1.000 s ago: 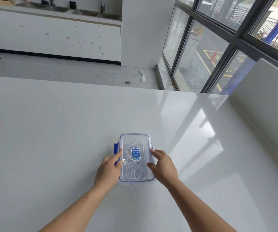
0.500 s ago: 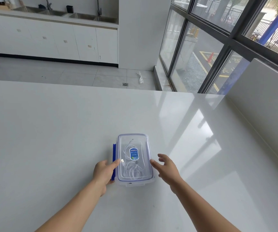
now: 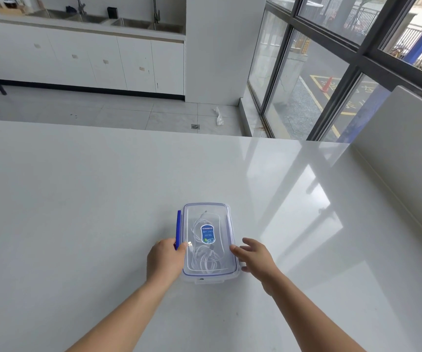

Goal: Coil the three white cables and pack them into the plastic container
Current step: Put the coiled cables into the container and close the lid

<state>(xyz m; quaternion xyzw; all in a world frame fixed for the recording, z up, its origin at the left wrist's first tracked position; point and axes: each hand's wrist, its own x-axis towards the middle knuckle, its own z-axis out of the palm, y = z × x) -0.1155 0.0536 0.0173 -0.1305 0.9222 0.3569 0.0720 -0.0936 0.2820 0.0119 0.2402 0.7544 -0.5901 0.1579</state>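
left hand (image 3: 165,260) grips blue latch (image 3: 178,226) | right hand (image 3: 255,255) fingers (image 3: 249,242) spread beside container (image 3: 207,205)

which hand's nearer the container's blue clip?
Left. The left hand grips the blue clip at its near end; the right hand is across the container, at its opposite side.

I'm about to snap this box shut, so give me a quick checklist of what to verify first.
1. Cables inside the box: ok, seen through the lid.
2. Lid seated: ok, it looks flush all round.
3. Left latch closed: not ok, it sticks out, and the left hand grips its near end.
4. Right side clipped: cannot tell; the right hand is open beside that edge.
5. Plug clear of the rim: cannot tell, it lies close to the left edge.
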